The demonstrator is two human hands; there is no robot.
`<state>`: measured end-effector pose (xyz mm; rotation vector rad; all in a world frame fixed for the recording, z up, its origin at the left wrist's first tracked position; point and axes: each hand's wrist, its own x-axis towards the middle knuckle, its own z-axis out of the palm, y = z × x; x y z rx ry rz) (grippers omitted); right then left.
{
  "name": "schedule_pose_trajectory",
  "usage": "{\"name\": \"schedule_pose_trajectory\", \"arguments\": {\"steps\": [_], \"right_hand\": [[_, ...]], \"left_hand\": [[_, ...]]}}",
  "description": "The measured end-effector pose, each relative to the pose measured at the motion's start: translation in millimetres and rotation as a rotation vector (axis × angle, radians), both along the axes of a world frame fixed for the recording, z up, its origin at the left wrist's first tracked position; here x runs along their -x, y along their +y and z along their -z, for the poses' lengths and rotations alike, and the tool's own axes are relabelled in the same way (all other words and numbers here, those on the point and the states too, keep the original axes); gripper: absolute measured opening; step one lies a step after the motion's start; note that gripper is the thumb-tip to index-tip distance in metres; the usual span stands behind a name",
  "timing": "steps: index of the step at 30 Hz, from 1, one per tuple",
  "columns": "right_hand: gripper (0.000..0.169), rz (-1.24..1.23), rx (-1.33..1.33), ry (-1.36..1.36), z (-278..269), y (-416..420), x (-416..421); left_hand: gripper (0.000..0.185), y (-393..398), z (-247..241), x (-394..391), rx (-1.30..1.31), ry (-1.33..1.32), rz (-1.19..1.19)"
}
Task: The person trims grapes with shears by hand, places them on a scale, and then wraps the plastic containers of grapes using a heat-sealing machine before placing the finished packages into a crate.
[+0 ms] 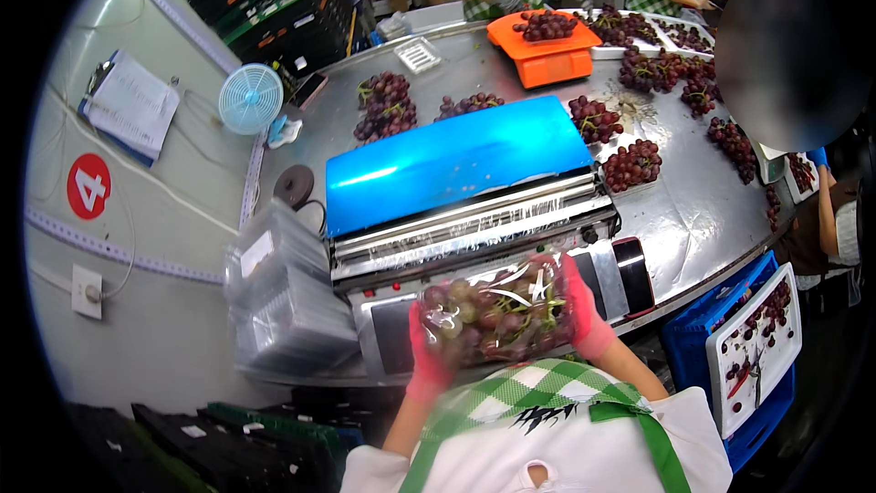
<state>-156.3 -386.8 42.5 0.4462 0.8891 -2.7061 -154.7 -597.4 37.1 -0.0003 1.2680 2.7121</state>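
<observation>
Between my gloved hands is a clear plastic-wrapped pack of red grapes, held just in front of my green-checked apron. My left hand, in a pink glove, grips its left end, and my right hand, in a matching glove, grips the right end. Right beyond the pack stands a film-wrapping machine with a blue cover and rollers of clear film. Grapes in a clear tray sit at the machine's right side. More bunches of grapes lie behind it.
Stacked clear plastic trays stand left of the machine. A phone lies at its right. An orange scale carries grapes farther back. At the right, a white tray with loose grapes and scissors rests on a blue crate. Several co-workers stand around the metal table.
</observation>
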Motion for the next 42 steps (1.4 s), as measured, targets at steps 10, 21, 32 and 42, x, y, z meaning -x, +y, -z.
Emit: {"name": "schedule_pose_trajectory", "arguments": {"steps": [10, 21, 32, 42], "right_hand": [[0.071, -0.133, 0.416, 0.209, -53, -9, 0], [0.068, -0.734, 0.336, 0.002, -53, -74, 46], [0.018, -0.214, -0.911, 1.886, -88, -277, 88], [0.031, -1.020, -1.455, 1.680, -75, -326, 95]], "left_hand": [[0.044, 6, -12, 6, 0.068, 0.045, 0.016], [0.026, -45, -68, -39, 1.583, 0.646, -0.545], [0.041, -97, 5, -160, 1.115, -0.104, -0.891], [0.041, -94, 22, -170, 0.859, -0.215, -0.878]]}}
